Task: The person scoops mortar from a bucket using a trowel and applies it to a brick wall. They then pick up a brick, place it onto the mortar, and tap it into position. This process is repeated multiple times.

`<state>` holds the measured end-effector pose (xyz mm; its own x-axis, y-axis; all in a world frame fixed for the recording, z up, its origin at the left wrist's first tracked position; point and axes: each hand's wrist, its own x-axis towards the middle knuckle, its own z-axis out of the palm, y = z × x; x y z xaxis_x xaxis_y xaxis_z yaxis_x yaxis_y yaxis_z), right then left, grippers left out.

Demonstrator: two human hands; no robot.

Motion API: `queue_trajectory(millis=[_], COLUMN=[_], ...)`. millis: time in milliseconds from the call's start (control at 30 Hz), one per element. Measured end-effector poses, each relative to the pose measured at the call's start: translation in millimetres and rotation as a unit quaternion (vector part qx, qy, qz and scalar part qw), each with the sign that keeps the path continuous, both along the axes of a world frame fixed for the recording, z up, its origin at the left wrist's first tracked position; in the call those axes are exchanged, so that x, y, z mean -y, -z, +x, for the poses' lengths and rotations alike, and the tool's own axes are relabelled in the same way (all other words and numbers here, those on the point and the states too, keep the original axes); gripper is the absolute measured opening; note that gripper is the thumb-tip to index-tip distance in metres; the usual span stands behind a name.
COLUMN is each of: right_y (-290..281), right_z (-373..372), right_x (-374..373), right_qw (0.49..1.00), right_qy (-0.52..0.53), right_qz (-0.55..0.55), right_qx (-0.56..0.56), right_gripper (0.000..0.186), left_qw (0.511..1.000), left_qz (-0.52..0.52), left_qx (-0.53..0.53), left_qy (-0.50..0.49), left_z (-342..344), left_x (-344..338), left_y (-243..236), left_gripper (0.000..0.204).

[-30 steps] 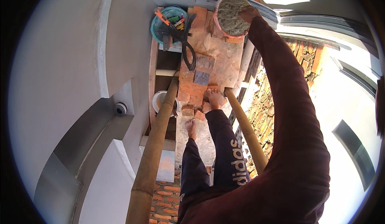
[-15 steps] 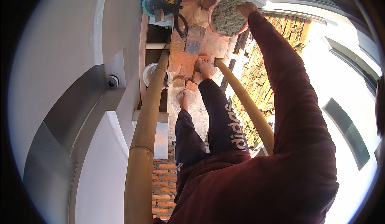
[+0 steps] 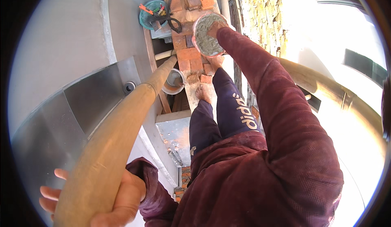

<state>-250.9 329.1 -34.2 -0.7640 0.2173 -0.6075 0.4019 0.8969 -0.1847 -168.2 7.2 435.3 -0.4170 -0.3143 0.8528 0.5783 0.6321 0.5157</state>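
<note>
My right arm reaches forward to a bucket of grey wet mortar (image 3: 207,40). My right hand (image 3: 217,29) is closed at the bucket's right rim, with its fingertips hidden against the mortar. The bucket hangs over the brick-covered planks and hides part of my foot. At the lower left, my left hand (image 3: 122,194) is wrapped around a thick bamboo pole (image 3: 108,145). Its thumb lies on the near side, and its spread fingertips show past the pole's far side.
Loose red bricks (image 3: 189,55) lie around my bare feet. A teal basin (image 3: 146,19) with tools and a black strap stands ahead left, and a white bucket (image 3: 179,89) sits lower down. Another bamboo pole (image 3: 326,82) slants at my right. A grey wall (image 3: 61,31) rises on the left.
The bucket has come nearer to me and leftward with my right hand. My left hand has come into view around the bamboo pole. The whole view has shifted.
</note>
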Motion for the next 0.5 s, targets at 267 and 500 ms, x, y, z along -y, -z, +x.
queue_trajectory(millis=[267,500], right_y=[-66.2,-19.0], right_z=[138.5,267.5], right_x=[43.1,51.8], right_qw=[0.992,0.991], right_qy=[-0.037,-0.039], right_qz=[-0.117,-0.101], right_qx=[0.03,0.079], right_gripper=[0.038,0.035], left_qw=[0.997,0.993], left_qz=[0.067,0.056], left_qx=[-0.013,0.012], left_qy=[0.039,0.101], left_z=[14.3,16.2], left_x=[30.3,40.4], left_y=[6.0,1.1], left_gripper=[0.059,0.058])
